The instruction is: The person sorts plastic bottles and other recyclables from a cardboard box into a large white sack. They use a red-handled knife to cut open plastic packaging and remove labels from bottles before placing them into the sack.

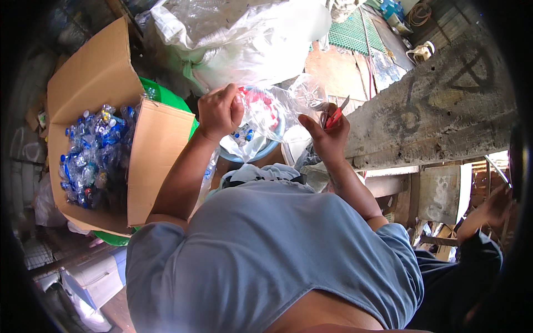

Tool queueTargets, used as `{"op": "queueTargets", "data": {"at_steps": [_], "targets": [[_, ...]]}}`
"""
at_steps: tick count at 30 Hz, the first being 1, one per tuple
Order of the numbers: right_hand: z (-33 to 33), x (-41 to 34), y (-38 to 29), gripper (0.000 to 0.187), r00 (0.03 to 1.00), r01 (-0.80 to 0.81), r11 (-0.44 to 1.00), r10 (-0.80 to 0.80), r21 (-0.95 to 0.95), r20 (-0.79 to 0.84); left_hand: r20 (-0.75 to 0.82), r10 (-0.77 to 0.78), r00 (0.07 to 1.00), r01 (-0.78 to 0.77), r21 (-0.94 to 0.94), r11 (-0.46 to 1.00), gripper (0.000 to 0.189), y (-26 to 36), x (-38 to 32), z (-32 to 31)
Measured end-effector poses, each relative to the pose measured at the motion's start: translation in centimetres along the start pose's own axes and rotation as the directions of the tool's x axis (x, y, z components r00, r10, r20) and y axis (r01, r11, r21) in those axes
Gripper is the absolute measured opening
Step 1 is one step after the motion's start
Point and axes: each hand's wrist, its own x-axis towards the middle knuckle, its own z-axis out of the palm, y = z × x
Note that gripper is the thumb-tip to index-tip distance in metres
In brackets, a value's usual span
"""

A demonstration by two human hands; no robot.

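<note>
My left hand point(220, 111) is closed, its thumb and finger pinched at the edge of red plastic film. My right hand point(327, 133) holds a small knife with a red handle point(334, 119), its blade pointing up, along with a clear plastic bottle point(309, 92). Clear plastic film with red printing point(262, 106) stretches between the two hands; whether it is joined to the bottle I cannot tell. Beneath it stands a blue round basin point(266, 153) with a white bag and bottle caps point(242, 135) in it.
At the left, a large cardboard box point(158, 154) holds many plastic bottles point(98, 150) with blue caps. A big white sack point(245, 45) stands ahead. A thick concrete beam point(424, 108) slants along the right. Another person's hand point(487, 212) shows at the far right.
</note>
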Motion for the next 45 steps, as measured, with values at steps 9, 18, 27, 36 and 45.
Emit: {"op": "queueTargets", "data": {"at_steps": [9, 18, 27, 36, 45], "targets": [[1.2, 0.8, -0.7, 0.032, 0.965, 0.263, 0.936, -0.261, -0.235, 0.037, -0.046, -0.063, 0.997, 0.062, -0.024, 0.998, 0.011, -1.5, 0.7, 0.5], [-0.8, 0.3, -2.3, 0.025, 0.985, 0.081, 0.995, -0.089, -0.057, -0.150, -0.003, 0.203, 0.979, -0.203, -0.044, 0.978, 0.028, -1.6, 4.5, -0.3], [-2.5, -0.8, -1.6, 0.035, 0.913, 0.325, 0.845, -0.397, -0.425, -0.090, 0.042, -0.234, 0.971, 0.238, -0.196, 0.951, 0.037, -1.7, 2.8, 6.2], [-3.8, 1.2, 2.4, 0.033, 0.940, -0.124, 0.984, 0.074, -0.129, -0.334, 0.625, -0.465, 0.626, 0.764, -0.610, 0.208, 0.043, -0.2, 2.5, 5.1], [-3.6, -0.8, 2.8, 0.034, 0.941, -0.212, 0.965, 0.160, -0.153, -0.298, 0.354, -0.125, 0.927, 0.315, -0.551, 0.773, 0.035, 1.9, 2.1, 2.6]]}}
